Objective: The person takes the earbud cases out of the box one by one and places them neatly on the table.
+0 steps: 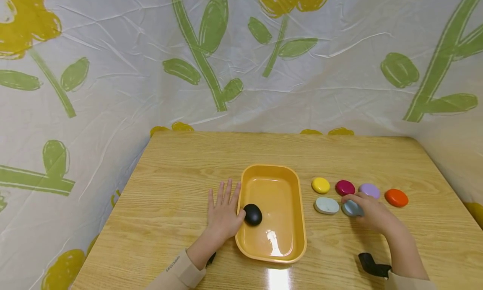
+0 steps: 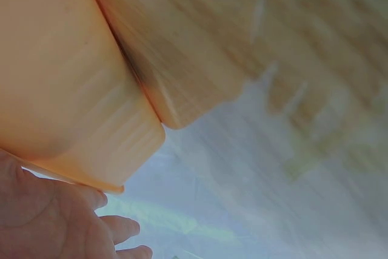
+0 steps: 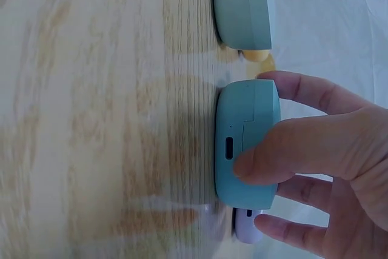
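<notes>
My right hand (image 1: 373,210) grips a blue-teal earbud case (image 3: 248,144) that stands on the table; its thumb lies on the front face, near the port slot, and the fingers reach behind. A pale marbled earbud case (image 1: 326,205) stands just left of it. My left hand (image 1: 224,214) lies with straight, spread fingers along the left rim of an orange tray (image 1: 303,223), its thumb over the rim. Inside the tray, by that thumb, is a black rounded case (image 1: 253,214). In the left wrist view the fingers touch the tray's wall (image 2: 85,101).
Behind the held case are a yellow case (image 1: 320,185), a magenta case (image 1: 345,187) and a lavender case (image 1: 369,191), with an orange-red case (image 1: 396,197) to the right. A flower-printed cloth (image 1: 241,63) hangs around the wooden table (image 1: 181,164).
</notes>
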Demonstrator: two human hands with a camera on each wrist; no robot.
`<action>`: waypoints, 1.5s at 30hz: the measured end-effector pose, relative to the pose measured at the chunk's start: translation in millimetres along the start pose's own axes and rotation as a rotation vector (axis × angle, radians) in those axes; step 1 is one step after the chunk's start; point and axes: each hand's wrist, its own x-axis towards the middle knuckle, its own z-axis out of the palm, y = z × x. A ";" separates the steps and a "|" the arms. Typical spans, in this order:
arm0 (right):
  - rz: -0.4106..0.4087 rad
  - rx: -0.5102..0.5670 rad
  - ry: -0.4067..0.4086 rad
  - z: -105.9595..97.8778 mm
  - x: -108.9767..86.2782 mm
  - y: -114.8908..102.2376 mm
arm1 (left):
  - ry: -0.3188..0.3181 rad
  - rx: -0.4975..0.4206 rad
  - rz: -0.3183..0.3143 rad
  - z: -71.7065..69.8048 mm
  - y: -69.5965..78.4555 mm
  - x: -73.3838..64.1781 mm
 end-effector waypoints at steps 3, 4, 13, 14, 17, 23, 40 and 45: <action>0.000 0.001 0.002 0.6 0.0 0.7 | 0.004 0.000 0.001 -0.2 0.4 -0.4; 0.003 -0.001 0.001 0.8 0.0 0.9 | 0.004 -0.002 0.001 -0.3 0.4 -0.5; 0.000 -0.015 0.096 -15.5 0.7 -14.0 | 0.012 -0.010 0.002 0.9 0.6 -0.3; -0.011 -0.012 0.138 -17.9 2.0 -19.6 | 0.011 -0.008 0.002 1.0 0.5 -0.4; -0.092 0.007 0.274 -22.2 10.4 -39.8 | 0.010 -0.006 0.001 1.1 0.4 -0.4; -0.245 0.028 0.424 -15.3 35.6 -84.0 | 0.008 0.000 -0.003 0.5 0.5 -0.3; -0.369 -0.008 0.150 53.9 82.5 -155.3 | 0.002 -0.001 -0.002 -0.1 1.2 0.0; -0.391 -0.016 0.037 65.4 85.9 -169.4 | 0.004 0.005 0.000 0.5 0.9 -0.1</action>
